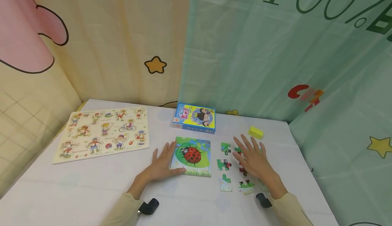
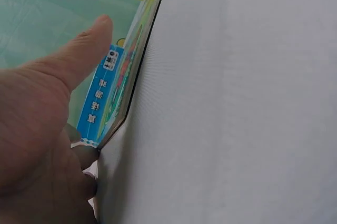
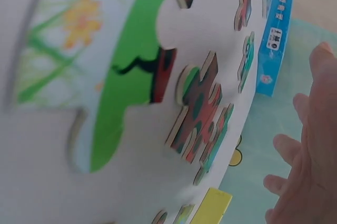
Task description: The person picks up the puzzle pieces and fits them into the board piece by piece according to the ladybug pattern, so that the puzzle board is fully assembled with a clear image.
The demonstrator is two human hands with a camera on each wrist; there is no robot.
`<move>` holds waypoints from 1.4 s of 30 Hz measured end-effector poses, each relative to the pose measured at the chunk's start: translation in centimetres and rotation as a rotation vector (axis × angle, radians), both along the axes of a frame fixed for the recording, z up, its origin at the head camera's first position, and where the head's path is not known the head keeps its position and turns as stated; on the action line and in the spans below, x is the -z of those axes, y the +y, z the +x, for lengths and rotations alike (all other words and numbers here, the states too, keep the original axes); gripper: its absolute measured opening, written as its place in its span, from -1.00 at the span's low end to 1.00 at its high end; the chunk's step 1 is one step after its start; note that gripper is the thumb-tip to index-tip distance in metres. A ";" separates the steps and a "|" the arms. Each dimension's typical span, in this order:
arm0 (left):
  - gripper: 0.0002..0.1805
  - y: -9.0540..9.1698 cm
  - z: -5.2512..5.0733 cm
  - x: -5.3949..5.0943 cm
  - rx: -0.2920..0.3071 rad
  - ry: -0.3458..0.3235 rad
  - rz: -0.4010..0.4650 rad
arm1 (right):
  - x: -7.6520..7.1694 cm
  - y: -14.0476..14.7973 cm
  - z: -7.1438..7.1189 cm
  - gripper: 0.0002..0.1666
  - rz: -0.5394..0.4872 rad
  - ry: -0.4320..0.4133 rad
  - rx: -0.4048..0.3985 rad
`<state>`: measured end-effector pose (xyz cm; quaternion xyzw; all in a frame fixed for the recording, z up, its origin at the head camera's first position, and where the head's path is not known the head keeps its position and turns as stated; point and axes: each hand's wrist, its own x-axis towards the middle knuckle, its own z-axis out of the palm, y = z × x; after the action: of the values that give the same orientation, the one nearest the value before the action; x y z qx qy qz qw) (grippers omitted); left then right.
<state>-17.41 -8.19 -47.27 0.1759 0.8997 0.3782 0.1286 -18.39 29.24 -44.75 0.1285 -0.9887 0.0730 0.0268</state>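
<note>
Ladybug board [image 1: 191, 156] on white table [image 1: 190, 198]; beige, green curtains [image 1: 232, 56] behind.

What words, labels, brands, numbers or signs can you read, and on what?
"100%": green curtain; the dark character after it is cut off.
"真心话": blue box, red lettering on top.
"真话游戏": the box's blue side, left wrist view.
Other print on the box: too small or blurred.
Words on the beige picture board: too small.
Ladybug board, loose puzzle pieces: no lettering visible.
</note>
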 end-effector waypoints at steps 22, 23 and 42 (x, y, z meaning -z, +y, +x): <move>0.08 -0.7 -0.5 0.1 0.062 -0.027 0.032 | 0.1 -0.3 -6.1 -0.21 -0.363 -0.327 -0.311; 0.07 -0.8 -0.5 0.1 0.057 -0.026 0.031 | 0.1 -0.2 -6.3 -0.20 -0.374 -0.343 -0.304; 0.04 -0.8 -0.5 -0.1 0.040 -0.033 0.040 | 0.2 -0.6 -6.0 -0.41 -0.238 -0.288 -0.293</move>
<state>-17.90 -9.02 -47.20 0.1901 0.8861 0.3961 0.1475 -24.35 28.64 -44.98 0.2550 -0.9375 0.2095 -0.1103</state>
